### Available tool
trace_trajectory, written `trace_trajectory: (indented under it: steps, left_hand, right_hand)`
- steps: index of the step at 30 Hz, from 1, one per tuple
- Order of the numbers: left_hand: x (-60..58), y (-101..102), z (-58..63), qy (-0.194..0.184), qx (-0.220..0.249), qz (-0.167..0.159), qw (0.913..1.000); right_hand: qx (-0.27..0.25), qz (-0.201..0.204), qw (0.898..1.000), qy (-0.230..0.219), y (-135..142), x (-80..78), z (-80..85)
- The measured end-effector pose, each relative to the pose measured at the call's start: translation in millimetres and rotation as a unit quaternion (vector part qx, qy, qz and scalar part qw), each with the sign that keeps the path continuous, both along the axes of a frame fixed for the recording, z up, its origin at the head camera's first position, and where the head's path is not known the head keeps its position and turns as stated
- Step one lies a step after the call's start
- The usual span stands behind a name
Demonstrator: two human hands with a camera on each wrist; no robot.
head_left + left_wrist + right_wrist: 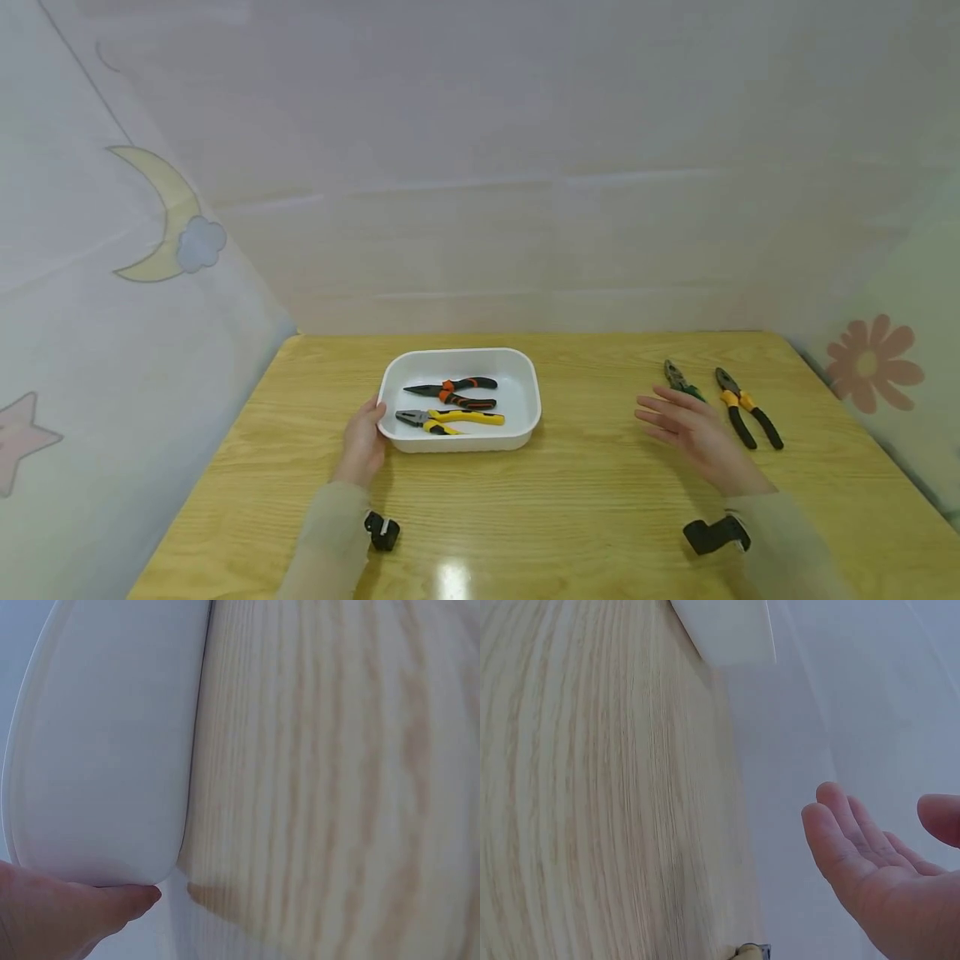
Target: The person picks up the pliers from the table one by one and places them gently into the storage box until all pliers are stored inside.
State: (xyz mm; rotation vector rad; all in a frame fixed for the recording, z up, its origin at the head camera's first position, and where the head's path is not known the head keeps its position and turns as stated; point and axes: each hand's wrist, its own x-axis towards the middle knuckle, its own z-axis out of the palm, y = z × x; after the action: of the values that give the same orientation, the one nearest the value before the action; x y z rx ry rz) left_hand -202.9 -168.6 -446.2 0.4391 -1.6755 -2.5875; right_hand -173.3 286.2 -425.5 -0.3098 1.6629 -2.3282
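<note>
The thumb of the left hand (363, 442) is pressing against the left end of the white tray (465, 445); the other fingers are mostly hiding, so I cannot tell whether they are curling. The fingers of the right hand (693, 433) are reaching out loosely, slightly apart, with the thumb standing away from them, and that hand is hovering over the table (585, 500).

The tray is sitting on the left half of the table. Inside it, black-and-orange long-nose pliers (472, 403) are lying behind yellow-and-black pliers (465, 417), both pointing their noses left. Just beyond the right hand, green-handled pliers (673, 372) are showing their jaws and part of their handles. Beside them, orange-and-black pliers (742, 399) are lying with handles parted. Any lettering on the tools is staying too small to read.

Each wrist is wearing a small black device. Farther out, the pale backdrop (480, 167) is displaying a moon (177, 204), a blue cloud (201, 245), a pink star (18, 442) and a flower (866, 363).
</note>
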Motion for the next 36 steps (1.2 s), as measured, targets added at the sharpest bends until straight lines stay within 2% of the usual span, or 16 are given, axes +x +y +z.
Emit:
trace_trajectory:
  steps: [7, 11, 16, 18, 20, 25, 28, 32, 34, 36]
  left_hand:
    - [-0.6, -3, 1.3, 0.0, -0.001, 0.002, 1.0]
    - [-0.1, -6, 1.3, 0.0, 0.0, 0.001, 1.0]
    - [-0.1, -8, -0.6, -0.003, 0.003, -0.001, 1.0]
    - [-0.1, -9, -1.3, -0.003, 0.003, -0.001, 1.0]
    - [-0.1, -9, -1.7, -0.004, 0.005, -0.001, 1.0]
    - [-0.4, -10, -0.4, -0.004, 0.008, -0.003, 1.0]
    - [-0.3, -10, 0.5, -0.003, 0.006, -0.006, 1.0]
    - [0.3, -10, 0.4, -0.007, 0.0, -0.005, 1.0]
    - [0.1, -11, 0.4, -0.011, -0.003, -0.003, 0.9999]
    - [0.1, -12, 0.8, -0.013, -0.004, -0.002, 0.9999]
  right_hand:
    - [0.024, -0.026, 0.999, 0.001, 12, 1.2, 0.7]
    - [-0.005, -0.03, 1.0, -0.003, 17, 2.7, -3.0]
    - [-0.028, -0.081, 0.996, -0.01, 23, 9.1, -6.9]
    - [-0.045, -0.108, 0.993, -0.016, 25, 12.3, -7.7]
    - [-0.087, -0.123, 0.989, -0.012, 27, 15.6, -9.3]
    - [-0.201, -0.125, 0.972, -0.001, 33, 22.4, -13.6]
    - [-0.183, -0.162, 0.969, -0.03, 38, 25.3, -15.0]
    - [-0.091, -0.216, 0.969, -0.083, 44, 28.0, -15.3]
    - [-0.065, -0.225, 0.967, -0.102, 46, 28.9, -15.3]
    - [-0.062, -0.228, 0.965, -0.117, 48, 30.0, -15.3]
